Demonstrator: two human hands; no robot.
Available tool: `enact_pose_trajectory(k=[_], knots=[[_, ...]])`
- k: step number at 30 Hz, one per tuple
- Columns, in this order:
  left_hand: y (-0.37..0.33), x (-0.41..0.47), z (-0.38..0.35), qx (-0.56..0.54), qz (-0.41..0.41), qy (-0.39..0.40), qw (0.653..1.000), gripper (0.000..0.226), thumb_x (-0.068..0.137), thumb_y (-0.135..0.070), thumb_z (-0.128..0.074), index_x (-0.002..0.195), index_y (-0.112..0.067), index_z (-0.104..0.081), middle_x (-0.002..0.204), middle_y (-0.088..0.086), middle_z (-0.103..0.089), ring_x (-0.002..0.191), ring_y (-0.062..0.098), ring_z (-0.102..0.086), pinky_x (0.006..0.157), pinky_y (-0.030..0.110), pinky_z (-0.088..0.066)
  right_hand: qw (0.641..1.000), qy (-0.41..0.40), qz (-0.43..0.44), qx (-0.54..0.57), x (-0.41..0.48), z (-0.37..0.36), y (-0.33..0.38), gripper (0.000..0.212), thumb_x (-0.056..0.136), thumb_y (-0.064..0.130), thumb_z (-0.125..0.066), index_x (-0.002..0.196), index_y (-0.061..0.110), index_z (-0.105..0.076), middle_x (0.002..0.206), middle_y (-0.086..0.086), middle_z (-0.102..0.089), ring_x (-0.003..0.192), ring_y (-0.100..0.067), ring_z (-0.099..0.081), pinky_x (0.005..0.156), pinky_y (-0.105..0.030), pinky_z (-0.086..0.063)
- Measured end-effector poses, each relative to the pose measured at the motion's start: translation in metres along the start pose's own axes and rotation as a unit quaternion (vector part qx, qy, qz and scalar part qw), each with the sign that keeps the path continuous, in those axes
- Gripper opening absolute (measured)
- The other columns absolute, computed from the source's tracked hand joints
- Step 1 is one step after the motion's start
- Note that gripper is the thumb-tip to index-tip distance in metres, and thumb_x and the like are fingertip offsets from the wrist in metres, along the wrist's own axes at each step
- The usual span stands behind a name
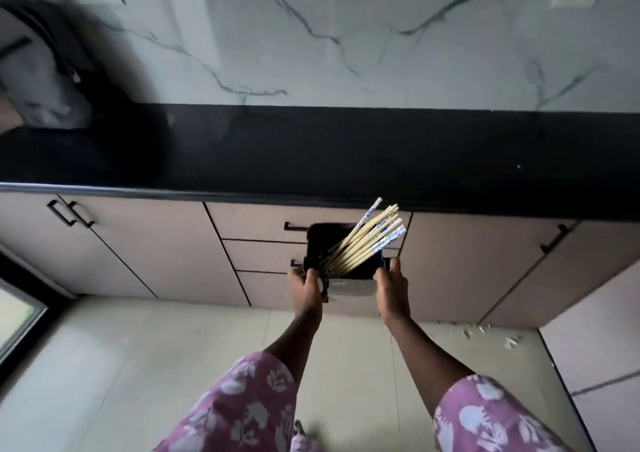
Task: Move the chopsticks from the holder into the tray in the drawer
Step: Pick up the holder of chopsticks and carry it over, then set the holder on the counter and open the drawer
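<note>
Left grip [306, 283] and right grip [389, 283] each clasp a side of the black holder [351, 287], carried just below the front edge of the worktop [346, 154], with the chopsticks [360, 244] leaning fanned inside it. I judge nothing is transferred yet: the drawers [256, 225] under the worktop look closed and I see no tray.

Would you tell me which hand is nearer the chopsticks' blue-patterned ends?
Right. The right hand grips the holder just below the blue ends of the chopsticks; the left hand grips its opposite side, by their plain ends.
</note>
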State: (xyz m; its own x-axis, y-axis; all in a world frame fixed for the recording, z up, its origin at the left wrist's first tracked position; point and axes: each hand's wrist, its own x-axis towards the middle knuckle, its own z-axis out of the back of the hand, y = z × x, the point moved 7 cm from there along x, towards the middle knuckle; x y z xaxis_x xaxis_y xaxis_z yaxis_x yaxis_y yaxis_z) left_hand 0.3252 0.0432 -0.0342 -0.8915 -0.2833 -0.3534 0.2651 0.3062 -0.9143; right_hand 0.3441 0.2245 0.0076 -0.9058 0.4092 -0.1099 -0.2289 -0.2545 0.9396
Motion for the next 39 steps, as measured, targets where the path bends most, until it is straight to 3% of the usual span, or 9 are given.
enact_pose_trajectory(k=[4,9,14,18,21,23,27,31,39], knots=[[-0.045,0.062,-0.022,-0.003,-0.027,0.011,1.000,0.009,0.094,-0.011,-0.041,0.103,-0.009,-0.040,0.085,0.003,-0.050,0.075,0.014,-0.050,0.067,0.034,-0.047,0.999,0.009,0.031,0.005,0.061,-0.028,0.042,0.015,0.072,0.031,-0.034,0.075,0.017,-0.030,0.057,-0.002,-0.038,0.048,-0.019,-0.034,0.047,-0.027,-0.020],[-0.107,0.140,-0.045,0.013,-0.064,0.034,0.997,0.013,0.094,-0.019,-0.044,0.105,-0.012,-0.040,0.088,0.003,-0.051,0.079,0.014,-0.052,0.065,0.032,-0.051,0.996,-0.014,0.079,0.026,0.135,-0.066,0.102,0.009,0.076,0.028,-0.033,0.075,0.019,-0.033,0.064,0.002,-0.038,0.060,-0.014,-0.036,0.050,-0.030,-0.025],[-0.160,0.215,-0.064,0.049,-0.067,0.031,0.996,0.016,0.092,-0.027,-0.047,0.104,-0.017,-0.044,0.087,0.000,-0.051,0.077,0.012,-0.053,0.064,0.032,-0.055,0.996,-0.032,0.074,0.045,0.205,-0.102,0.137,0.016,0.090,0.013,-0.041,0.076,0.012,-0.034,0.065,-0.001,-0.040,0.058,-0.016,-0.039,0.050,-0.031,-0.030],[-0.173,0.262,-0.080,0.061,-0.046,0.042,0.996,0.014,0.093,-0.027,-0.047,0.104,-0.018,-0.046,0.089,0.001,-0.052,0.077,0.014,-0.055,0.065,0.039,-0.057,0.997,-0.041,0.049,0.041,0.250,-0.123,0.146,0.019,0.090,0.015,-0.043,0.074,0.014,-0.034,0.065,-0.001,-0.042,0.056,-0.014,-0.040,0.051,-0.029,-0.032],[-0.176,0.292,-0.088,0.062,-0.032,0.039,0.997,0.019,0.093,-0.027,-0.044,0.110,-0.019,-0.050,0.093,0.001,-0.053,0.081,0.015,-0.054,0.057,0.033,-0.055,0.998,-0.029,0.034,0.036,0.280,-0.138,0.149,0.016,0.090,0.016,-0.043,0.076,0.011,-0.037,0.066,-0.002,-0.045,0.057,-0.016,-0.043,0.057,-0.033,-0.033],[-0.177,0.310,-0.094,0.065,-0.023,0.026,0.997,0.024,0.093,-0.027,-0.042,0.113,-0.019,-0.053,0.097,0.003,-0.052,0.083,0.017,-0.053,0.063,0.036,-0.056,0.999,-0.021,0.020,0.034,0.298,-0.148,0.151,0.013,0.089,0.016,-0.043,0.079,0.009,-0.041,0.070,-0.004,-0.047,0.063,-0.022,-0.046,0.066,-0.034,-0.035],[-0.180,0.339,-0.101,0.099,-0.006,-0.008,0.995,0.023,0.093,-0.027,-0.037,0.106,-0.018,-0.054,0.093,0.002,-0.049,0.090,0.024,-0.051,0.085,0.048,-0.054,0.999,0.003,0.000,0.032,0.323,-0.166,0.155,0.013,0.090,0.019,-0.041,0.087,0.007,-0.045,0.086,-0.010,-0.053,0.069,-0.021,-0.050,0.070,-0.034,-0.036],[-0.188,0.361,-0.109,0.131,0.000,-0.013,0.991,0.032,0.092,-0.031,-0.035,0.113,-0.016,-0.054,0.102,0.008,-0.050,0.098,0.030,-0.053,0.086,0.050,-0.053,0.999,0.013,-0.017,0.026,0.345,-0.173,0.159,0.022,0.092,0.021,-0.040,0.099,0.003,-0.050,0.099,-0.015,-0.056,0.084,-0.026,-0.053,0.076,-0.033,-0.038],[-0.186,0.376,-0.108,0.172,0.019,0.001,0.985,0.038,0.092,-0.035,-0.037,0.121,-0.016,-0.052,0.118,0.014,-0.052,0.107,0.033,-0.053,0.093,0.050,-0.049,0.998,0.033,-0.050,0.008,0.357,-0.183,0.155,0.027,0.091,0.023,-0.041,0.106,0.003,-0.050,0.107,-0.016,-0.056,0.090,-0.026,-0.053,0.080,-0.036,-0.041]])
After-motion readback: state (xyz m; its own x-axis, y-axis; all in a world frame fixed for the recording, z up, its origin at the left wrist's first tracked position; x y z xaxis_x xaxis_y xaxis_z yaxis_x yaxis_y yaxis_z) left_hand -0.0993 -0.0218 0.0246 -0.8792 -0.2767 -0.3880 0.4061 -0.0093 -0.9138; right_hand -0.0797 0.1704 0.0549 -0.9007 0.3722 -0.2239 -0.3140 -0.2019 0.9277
